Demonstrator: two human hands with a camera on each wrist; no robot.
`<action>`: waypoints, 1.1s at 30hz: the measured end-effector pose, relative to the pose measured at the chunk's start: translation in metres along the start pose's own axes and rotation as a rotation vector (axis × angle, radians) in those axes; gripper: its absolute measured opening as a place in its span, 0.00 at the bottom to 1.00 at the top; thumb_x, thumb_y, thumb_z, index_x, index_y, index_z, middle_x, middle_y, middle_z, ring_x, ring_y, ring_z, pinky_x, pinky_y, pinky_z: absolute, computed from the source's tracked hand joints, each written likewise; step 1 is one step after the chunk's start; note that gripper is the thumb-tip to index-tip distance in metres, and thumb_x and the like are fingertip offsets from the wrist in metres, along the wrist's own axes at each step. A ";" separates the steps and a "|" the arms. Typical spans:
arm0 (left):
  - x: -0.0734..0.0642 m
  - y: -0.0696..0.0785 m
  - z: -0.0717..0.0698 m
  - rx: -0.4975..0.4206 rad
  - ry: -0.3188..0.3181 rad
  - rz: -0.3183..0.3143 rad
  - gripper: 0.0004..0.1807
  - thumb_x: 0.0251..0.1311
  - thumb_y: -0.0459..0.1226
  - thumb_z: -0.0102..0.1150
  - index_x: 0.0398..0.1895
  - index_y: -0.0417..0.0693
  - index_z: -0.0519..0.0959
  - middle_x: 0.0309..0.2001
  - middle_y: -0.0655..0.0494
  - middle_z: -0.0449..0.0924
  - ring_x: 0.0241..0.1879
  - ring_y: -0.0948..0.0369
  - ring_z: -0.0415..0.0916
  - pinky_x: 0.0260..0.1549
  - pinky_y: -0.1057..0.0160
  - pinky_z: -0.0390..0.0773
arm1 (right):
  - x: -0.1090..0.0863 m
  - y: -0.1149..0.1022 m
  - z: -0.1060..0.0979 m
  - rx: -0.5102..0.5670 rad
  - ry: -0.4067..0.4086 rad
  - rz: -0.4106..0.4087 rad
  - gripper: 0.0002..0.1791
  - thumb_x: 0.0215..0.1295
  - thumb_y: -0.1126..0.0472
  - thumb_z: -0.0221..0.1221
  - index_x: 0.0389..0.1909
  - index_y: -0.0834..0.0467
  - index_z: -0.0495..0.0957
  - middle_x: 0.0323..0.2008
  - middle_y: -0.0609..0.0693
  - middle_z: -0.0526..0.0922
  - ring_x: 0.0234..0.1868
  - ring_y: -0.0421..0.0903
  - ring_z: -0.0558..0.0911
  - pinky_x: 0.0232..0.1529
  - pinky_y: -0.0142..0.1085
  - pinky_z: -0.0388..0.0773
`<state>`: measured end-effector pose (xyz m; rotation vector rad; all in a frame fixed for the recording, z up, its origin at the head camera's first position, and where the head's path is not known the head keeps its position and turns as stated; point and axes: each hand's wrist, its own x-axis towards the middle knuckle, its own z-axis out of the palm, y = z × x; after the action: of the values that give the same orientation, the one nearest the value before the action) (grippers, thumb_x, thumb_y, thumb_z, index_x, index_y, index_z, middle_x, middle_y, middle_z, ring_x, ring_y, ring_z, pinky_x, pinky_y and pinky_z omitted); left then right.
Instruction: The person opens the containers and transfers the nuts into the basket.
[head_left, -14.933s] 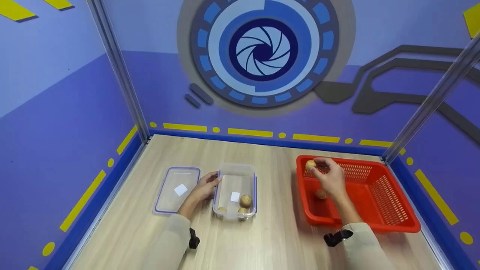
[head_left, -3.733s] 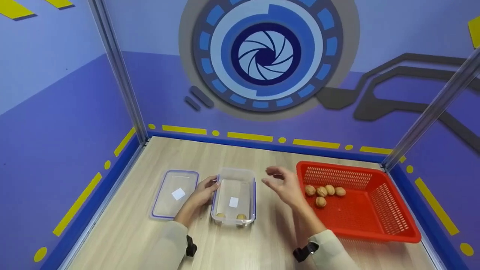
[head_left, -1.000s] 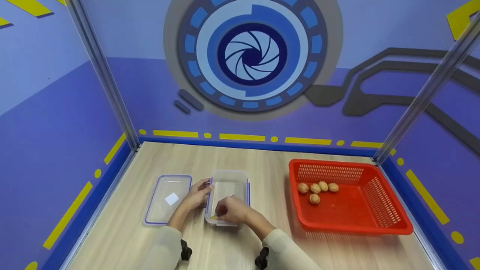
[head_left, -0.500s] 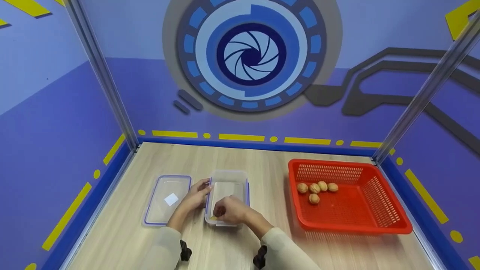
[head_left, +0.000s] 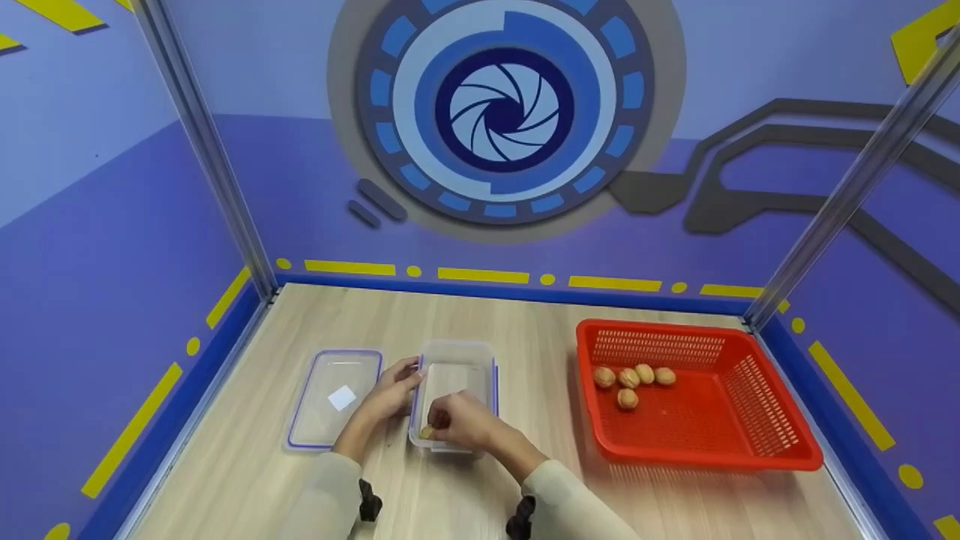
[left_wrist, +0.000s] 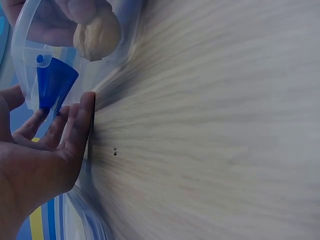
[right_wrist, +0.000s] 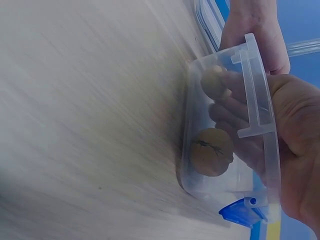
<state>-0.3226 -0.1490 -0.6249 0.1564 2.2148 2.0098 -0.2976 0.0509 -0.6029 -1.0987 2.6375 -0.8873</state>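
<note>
A clear plastic food container (head_left: 457, 375) with blue side latches stands on the table, its lid off. My left hand (head_left: 394, 391) rests against its left side, fingers fairly straight, touching near the blue latch (left_wrist: 55, 82). My right hand (head_left: 465, 420) reaches into the container and pinches a walnut (left_wrist: 97, 37) at the near left corner. In the right wrist view that walnut (right_wrist: 215, 82) shows through the wall at the fingertips, low in the container. A second walnut (right_wrist: 212, 152) with a dark mark lies at the near right corner, hidden by my hand in the head view.
The clear lid (head_left: 330, 427) with a blue seal and a white square lies left of the container. On the right stands a red plastic basket (head_left: 697, 420), holding several walnuts (head_left: 628, 377) in its left part. Blue panels (head_left: 135, 315) enclose the table on three sides.
Since the earliest frame, walnuts have gathered in the basket and fewer lie in the container. My right hand has moved from the basket into the container. Over the last second, hardly anything has moved.
</note>
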 end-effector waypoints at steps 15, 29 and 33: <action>0.001 -0.002 0.004 -0.050 0.026 -0.022 0.24 0.81 0.31 0.49 0.74 0.28 0.65 0.67 0.25 0.72 0.66 0.32 0.72 0.61 0.41 0.78 | -0.002 -0.001 -0.001 -0.021 0.050 -0.001 0.06 0.61 0.67 0.74 0.33 0.61 0.84 0.28 0.44 0.84 0.29 0.32 0.76 0.32 0.24 0.74; 0.001 -0.001 0.007 -0.043 0.071 -0.008 0.24 0.80 0.30 0.50 0.74 0.27 0.66 0.66 0.25 0.73 0.63 0.38 0.76 0.61 0.43 0.79 | -0.008 -0.005 -0.014 -0.043 0.129 -0.083 0.06 0.61 0.68 0.72 0.36 0.62 0.84 0.33 0.50 0.87 0.34 0.41 0.83 0.36 0.26 0.78; 0.000 -0.002 0.007 -0.080 0.043 -0.020 0.25 0.81 0.31 0.49 0.74 0.27 0.64 0.66 0.25 0.72 0.61 0.39 0.77 0.58 0.42 0.81 | -0.016 -0.005 -0.027 -0.056 0.160 -0.086 0.06 0.62 0.68 0.72 0.37 0.63 0.84 0.35 0.52 0.87 0.36 0.44 0.86 0.38 0.27 0.81</action>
<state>-0.3210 -0.1425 -0.6274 0.0826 2.1479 2.1064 -0.2924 0.0719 -0.5791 -1.2103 2.7779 -0.9604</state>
